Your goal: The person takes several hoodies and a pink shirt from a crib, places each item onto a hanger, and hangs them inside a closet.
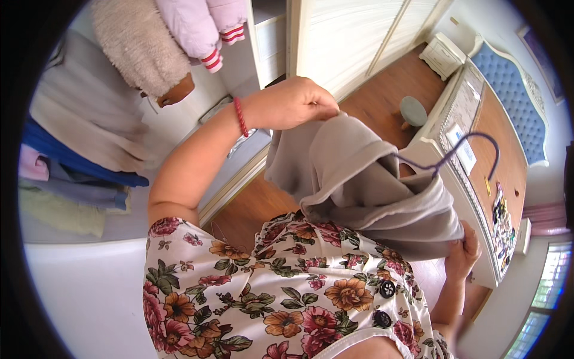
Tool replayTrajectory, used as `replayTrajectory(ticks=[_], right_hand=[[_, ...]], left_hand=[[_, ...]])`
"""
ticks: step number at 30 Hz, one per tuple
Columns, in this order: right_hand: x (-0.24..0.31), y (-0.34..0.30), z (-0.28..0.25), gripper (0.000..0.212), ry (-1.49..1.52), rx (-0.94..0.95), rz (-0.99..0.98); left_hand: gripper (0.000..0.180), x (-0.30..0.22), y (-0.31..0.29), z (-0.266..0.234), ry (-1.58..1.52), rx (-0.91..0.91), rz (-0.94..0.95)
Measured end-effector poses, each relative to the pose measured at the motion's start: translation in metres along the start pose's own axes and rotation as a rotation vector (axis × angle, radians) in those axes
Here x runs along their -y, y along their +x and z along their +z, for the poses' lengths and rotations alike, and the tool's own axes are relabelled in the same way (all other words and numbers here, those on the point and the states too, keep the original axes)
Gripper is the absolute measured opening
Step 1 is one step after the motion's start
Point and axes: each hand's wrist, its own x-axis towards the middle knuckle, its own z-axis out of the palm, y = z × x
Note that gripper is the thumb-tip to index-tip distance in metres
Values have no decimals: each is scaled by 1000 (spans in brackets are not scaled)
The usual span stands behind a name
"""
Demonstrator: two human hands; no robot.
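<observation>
A grey hooded garment hangs bunched between my two hands, in front of my chest. My left hand, with a red bead bracelet on its wrist, pinches the cloth at its upper left edge. Lower on the right, my right hand is closed on the opposite edge of the garment. Out of the neck opening sticks a dark purple hanger, its hook curving up to the right. The rest of the hanger is hidden inside the cloth.
On the left an open wardrobe holds hanging clothes, among them a fluffy beige coat and a pink jacket. At the right stands a bed with a blue tufted headboard and small items on it. A round stool stands on the wooden floor.
</observation>
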Motion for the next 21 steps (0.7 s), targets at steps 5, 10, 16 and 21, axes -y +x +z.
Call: replayTrajectory(ticks=[5,10,16,21], right_hand=[[7,9,6,25,16,-24,116],[11,16,11,24,190,-35,201],[17,23,18,24,428,63,266],[13,24,10,31,562,171,334]], left_hand=[[31,-4,-9,11,290,-290,242],[78,-13,0,18,718,-285,404],[50,9,12,19,745,-473,575],[25,9,17,5,564,-523,496]])
